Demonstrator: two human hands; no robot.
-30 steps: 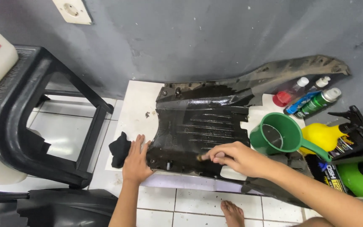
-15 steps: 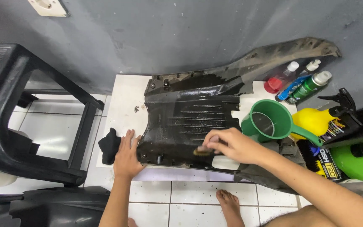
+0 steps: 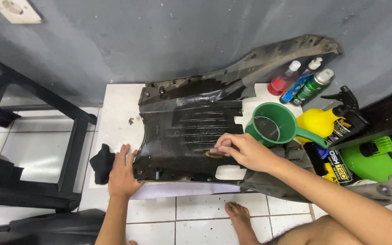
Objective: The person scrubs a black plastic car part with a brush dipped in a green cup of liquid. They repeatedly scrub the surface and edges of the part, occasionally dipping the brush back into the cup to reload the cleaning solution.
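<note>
Glossy black ribbed panel (image 3: 191, 131); black cloth (image 3: 100, 163); green scoop (image 3: 273, 124); yellow spray bottle (image 3: 318, 122); red bottle (image 3: 281, 81), blue bottle (image 3: 298, 86) and green bottle (image 3: 313, 87); white floor tiles (image 3: 37, 149); grey wall (image 3: 159, 41).

**Grey wall, white tiled floor**

A blue-grey painted wall (image 3: 159, 36) carries a white wall socket (image 3: 14, 10) at top left. White floor tiles (image 3: 37, 149) with dark grout lie below. A black plastic chair (image 3: 28, 149) stands at left.
</note>
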